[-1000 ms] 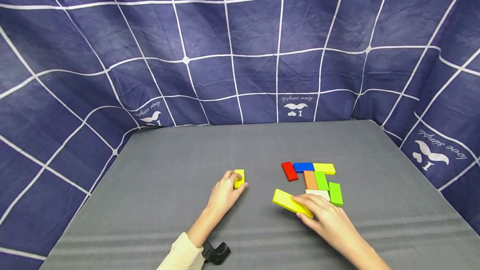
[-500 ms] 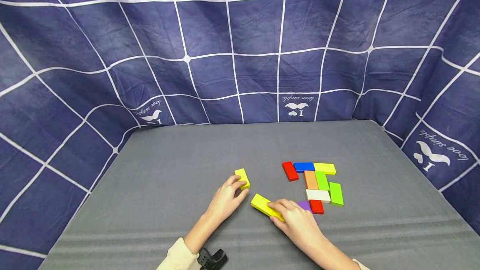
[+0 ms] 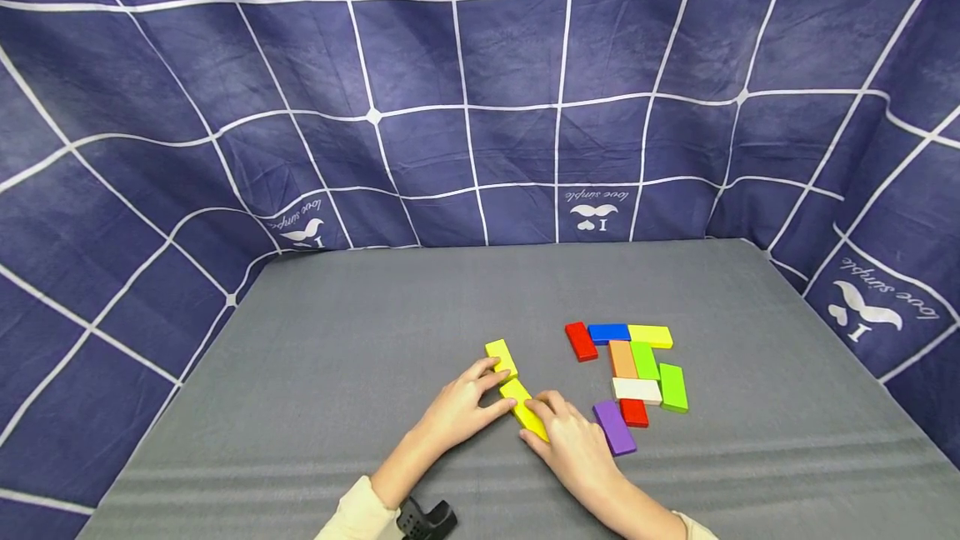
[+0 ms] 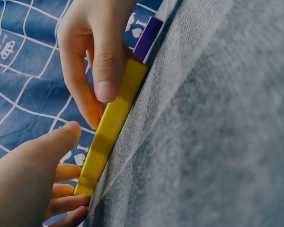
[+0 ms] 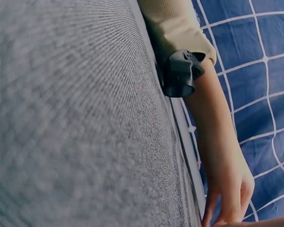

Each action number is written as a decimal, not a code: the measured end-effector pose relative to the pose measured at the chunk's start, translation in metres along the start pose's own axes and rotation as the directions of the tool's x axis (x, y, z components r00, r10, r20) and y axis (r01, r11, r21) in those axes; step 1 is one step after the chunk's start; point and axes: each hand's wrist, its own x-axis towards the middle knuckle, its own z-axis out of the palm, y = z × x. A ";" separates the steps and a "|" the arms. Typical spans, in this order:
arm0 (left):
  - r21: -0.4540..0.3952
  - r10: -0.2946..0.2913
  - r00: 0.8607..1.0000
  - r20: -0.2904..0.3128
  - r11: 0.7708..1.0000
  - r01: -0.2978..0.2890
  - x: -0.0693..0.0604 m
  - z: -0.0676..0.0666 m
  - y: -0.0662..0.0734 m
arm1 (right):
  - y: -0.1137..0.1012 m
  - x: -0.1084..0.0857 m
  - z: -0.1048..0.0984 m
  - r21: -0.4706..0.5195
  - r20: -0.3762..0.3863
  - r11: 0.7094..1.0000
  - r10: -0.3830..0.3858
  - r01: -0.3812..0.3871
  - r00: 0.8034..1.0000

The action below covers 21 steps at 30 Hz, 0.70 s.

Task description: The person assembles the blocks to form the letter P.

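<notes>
Two yellow blocks lie end to end at a slant on the grey surface. On the farther yellow block (image 3: 504, 357) rest the fingers of the left hand (image 3: 461, 413), its thumb apart from them beside the nearer block. The right hand (image 3: 577, 450) pinches the nearer yellow block (image 3: 519, 407) between thumb and fingers. In the left wrist view, the right hand (image 4: 104, 35) holds the long yellow block (image 4: 111, 120) from above, while the left hand (image 4: 26, 175) touches the lower end with its thumb raised. The right wrist view shows the left hand (image 5: 227, 182); the right hand's grip is out of frame.
Right of the hands lie a purple block (image 3: 615, 427), a white block (image 3: 637, 391), an orange block (image 3: 622, 359), a blue block (image 3: 609, 333), and several red, green and yellow ones. A black wrist device (image 3: 427, 519) sits by the left sleeve. Behind hangs a blue checked cloth (image 3: 510, 148).
The right hand has carried its yellow block leftward and down against the other one, uncovering the purple and a red block. Under the left fingers, the farther block has turned and shifted right.
</notes>
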 end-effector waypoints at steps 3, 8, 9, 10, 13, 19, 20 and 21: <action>-0.002 -0.002 1.000 0.025 1.000 0.002 0.000 0.000 0.002 | -0.001 0.001 0.000 0.057 0.038 0.998 0.013 -0.016 0.999; -0.010 0.009 0.999 0.043 1.000 -0.008 -0.001 -0.001 0.007 | -0.002 0.000 0.003 0.173 0.066 0.985 0.001 -0.012 0.998; -0.011 0.012 0.999 0.042 1.000 -0.012 -0.001 -0.001 0.008 | -0.002 0.000 0.003 0.200 0.062 0.980 -0.006 -0.007 0.998; -0.011 0.021 0.999 0.040 1.000 -0.020 -0.002 -0.001 0.008 | -0.001 0.000 0.005 0.226 0.054 0.974 -0.011 -0.001 0.998; 0.006 0.043 0.998 0.039 0.999 -0.044 -0.002 0.000 0.009 | 0.000 0.000 0.007 0.295 0.042 0.955 -0.021 0.008 0.999; 0.051 0.056 0.998 -0.004 0.997 -0.056 -0.005 0.005 0.015 | 0.002 0.001 0.009 0.379 0.034 0.925 -0.028 0.013 0.999; 0.053 0.050 0.999 -0.018 0.997 -0.049 -0.007 0.006 0.017 | 0.002 0.001 0.009 0.391 0.036 0.920 -0.027 0.010 0.999; 0.051 0.041 0.999 -0.031 0.998 -0.040 -0.008 0.007 0.019 | 0.002 0.002 0.009 0.399 0.038 0.917 -0.024 0.007 0.999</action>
